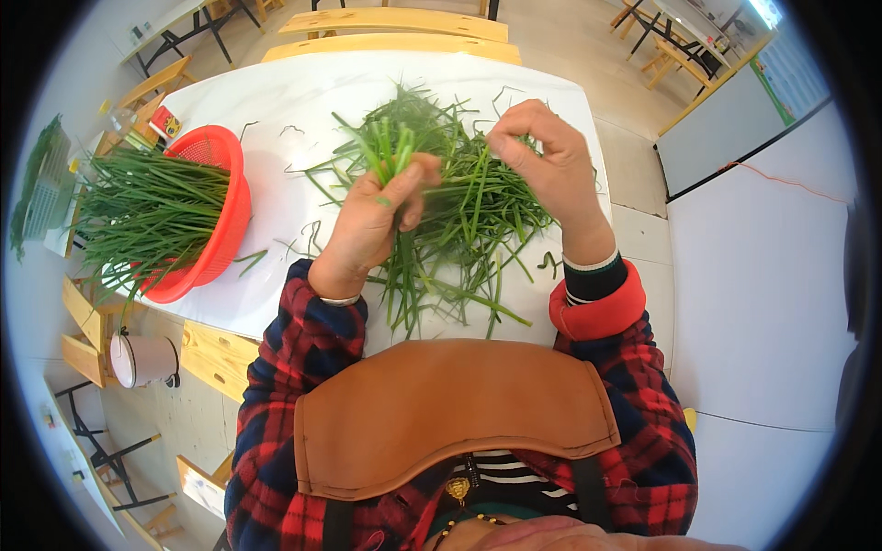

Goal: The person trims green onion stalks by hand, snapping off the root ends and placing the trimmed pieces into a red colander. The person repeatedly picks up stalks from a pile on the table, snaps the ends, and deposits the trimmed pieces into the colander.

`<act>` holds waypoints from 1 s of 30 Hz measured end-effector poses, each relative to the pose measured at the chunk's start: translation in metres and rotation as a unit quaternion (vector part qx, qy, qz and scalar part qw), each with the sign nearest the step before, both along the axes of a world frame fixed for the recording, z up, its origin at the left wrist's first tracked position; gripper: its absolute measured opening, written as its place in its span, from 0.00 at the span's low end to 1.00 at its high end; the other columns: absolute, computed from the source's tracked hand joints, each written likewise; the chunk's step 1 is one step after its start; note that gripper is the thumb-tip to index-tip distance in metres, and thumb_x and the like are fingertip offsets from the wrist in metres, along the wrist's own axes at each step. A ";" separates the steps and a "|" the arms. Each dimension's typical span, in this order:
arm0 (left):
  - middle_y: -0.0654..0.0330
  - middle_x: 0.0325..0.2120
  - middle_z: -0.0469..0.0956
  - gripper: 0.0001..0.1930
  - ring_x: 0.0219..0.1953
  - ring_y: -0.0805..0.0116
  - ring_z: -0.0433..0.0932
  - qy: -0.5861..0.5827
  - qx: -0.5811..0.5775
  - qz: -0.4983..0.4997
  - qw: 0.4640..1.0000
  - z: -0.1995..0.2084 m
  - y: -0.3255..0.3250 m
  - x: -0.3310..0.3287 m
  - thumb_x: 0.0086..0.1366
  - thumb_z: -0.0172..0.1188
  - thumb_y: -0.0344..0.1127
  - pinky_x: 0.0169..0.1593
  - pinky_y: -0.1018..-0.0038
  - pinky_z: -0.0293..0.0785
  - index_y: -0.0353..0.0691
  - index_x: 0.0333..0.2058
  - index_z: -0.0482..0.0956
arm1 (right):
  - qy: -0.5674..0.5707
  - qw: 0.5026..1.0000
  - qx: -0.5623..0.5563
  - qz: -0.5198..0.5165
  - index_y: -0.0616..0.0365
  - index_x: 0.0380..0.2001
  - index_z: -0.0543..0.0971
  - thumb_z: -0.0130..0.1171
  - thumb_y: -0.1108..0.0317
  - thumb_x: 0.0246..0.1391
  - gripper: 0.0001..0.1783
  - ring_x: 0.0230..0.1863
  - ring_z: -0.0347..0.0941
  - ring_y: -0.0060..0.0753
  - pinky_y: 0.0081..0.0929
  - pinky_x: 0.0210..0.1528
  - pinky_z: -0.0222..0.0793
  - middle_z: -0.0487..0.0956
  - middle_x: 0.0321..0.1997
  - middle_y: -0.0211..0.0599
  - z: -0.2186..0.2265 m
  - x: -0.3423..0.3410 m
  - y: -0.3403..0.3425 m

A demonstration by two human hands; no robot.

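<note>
My left hand (372, 220) is closed around a small bunch of garlic chives (388, 151), whose pale cut ends stick up above the thumb. To its right my right hand (551, 165) is raised with thumb and forefinger brought together in a pinch. Anything between those fingertips is too small to make out. Beneath both hands a loose, tangled heap of garlic chives (491, 207) spreads over the white table (285, 202). A red plastic colander (237, 197) stands at the table's left, filled with long chives (156, 207) that hang over its rim.
Scattered wilted bits lie around the heap. Behind the colander are a small red box (165, 122) and a clear bottle (110, 115). Wooden benches (395, 32) line the table's far side, and a white bin (142, 358) stands on the floor at left. A white cabinet-like surface (753, 294) rises at right.
</note>
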State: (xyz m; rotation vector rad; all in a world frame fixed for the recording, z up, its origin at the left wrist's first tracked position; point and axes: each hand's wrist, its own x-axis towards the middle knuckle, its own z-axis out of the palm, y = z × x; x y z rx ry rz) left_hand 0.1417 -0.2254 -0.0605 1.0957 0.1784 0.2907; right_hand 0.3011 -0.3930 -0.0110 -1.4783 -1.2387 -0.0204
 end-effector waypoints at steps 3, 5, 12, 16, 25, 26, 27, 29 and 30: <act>0.66 0.30 0.74 0.12 0.22 0.80 0.64 0.021 0.036 -0.030 0.999 0.003 -0.006 -0.003 0.74 0.55 0.40 0.26 0.82 0.60 0.38 0.46 0.79 | -0.012 0.999 -0.029 0.014 0.60 0.32 0.82 0.65 0.70 0.54 0.05 0.41 0.75 0.31 0.28 0.46 0.71 0.79 0.34 0.33 -0.010 -0.016 0.014; 0.67 0.28 0.73 0.11 0.22 0.80 0.63 0.044 0.038 -0.045 0.997 0.003 -0.007 -0.004 0.74 0.55 0.40 0.25 0.82 0.59 0.39 0.44 0.79 | -0.005 0.999 -0.040 0.012 0.60 0.34 0.83 0.65 0.69 0.56 0.06 0.42 0.76 0.33 0.28 0.47 0.72 0.79 0.34 0.37 -0.017 -0.019 0.018; 0.69 0.22 0.69 0.11 0.20 0.79 0.63 0.006 -0.062 0.040 0.997 -0.002 0.025 -0.001 0.75 0.53 0.41 0.24 0.80 0.57 0.39 0.40 0.78 | -0.179 0.963 -0.139 -0.146 0.53 0.31 0.83 0.64 0.71 0.52 0.02 0.43 0.74 0.41 0.36 0.50 0.67 0.82 0.37 0.31 -0.040 0.012 0.032; 0.70 0.22 0.69 0.12 0.21 0.79 0.64 0.016 -0.053 0.036 0.998 -0.006 0.023 -0.001 0.75 0.53 0.41 0.24 0.80 0.57 0.39 0.40 0.77 | -0.250 0.950 -0.152 -0.106 0.50 0.37 0.83 0.62 0.73 0.52 0.09 0.54 0.71 0.39 0.39 0.58 0.63 0.82 0.44 0.30 -0.065 0.020 0.041; 0.70 0.22 0.69 0.12 0.22 0.80 0.64 0.033 -0.046 0.019 0.998 -0.005 0.017 -0.001 0.75 0.53 0.41 0.24 0.80 0.58 0.38 0.40 0.77 | -0.397 0.861 -0.216 -0.235 0.47 0.35 0.85 0.60 0.74 0.49 0.11 0.67 0.65 0.42 0.40 0.67 0.56 0.79 0.58 0.27 -0.074 0.030 0.041; 0.70 0.22 0.69 0.12 0.22 0.80 0.64 0.033 -0.050 0.021 0.998 -0.006 0.017 -0.001 0.75 0.52 0.41 0.24 0.80 0.58 0.38 0.40 0.77 | -0.400 0.863 -0.189 -0.244 0.46 0.35 0.85 0.60 0.75 0.48 0.12 0.67 0.65 0.42 0.40 0.67 0.56 0.79 0.57 0.27 -0.069 0.031 0.038; 0.69 0.22 0.69 0.12 0.22 0.80 0.64 0.036 -0.048 0.024 0.998 -0.006 0.018 -0.001 0.76 0.52 0.41 0.25 0.80 0.58 0.38 0.40 0.77 | -0.401 0.864 -0.168 -0.254 0.46 0.35 0.85 0.60 0.75 0.47 0.13 0.66 0.66 0.42 0.40 0.68 0.56 0.80 0.57 0.27 -0.063 0.033 0.033; 0.69 0.22 0.69 0.12 0.23 0.79 0.64 0.039 -0.044 0.034 0.998 -0.007 0.018 0.000 0.76 0.52 0.41 0.25 0.80 0.59 0.38 0.40 0.77 | -0.369 0.884 -0.119 -0.259 0.46 0.36 0.85 0.60 0.77 0.45 0.15 0.65 0.68 0.43 0.41 0.68 0.56 0.80 0.56 0.27 -0.052 0.033 0.028; 0.69 0.22 0.70 0.12 0.23 0.79 0.64 0.036 -0.048 0.038 0.997 -0.008 0.019 0.000 0.75 0.53 0.41 0.25 0.79 0.59 0.38 0.40 0.78 | -0.336 0.903 -0.091 -0.254 0.45 0.36 0.85 0.60 0.78 0.44 0.17 0.64 0.68 0.44 0.41 0.68 0.57 0.81 0.55 0.28 -0.047 0.032 0.027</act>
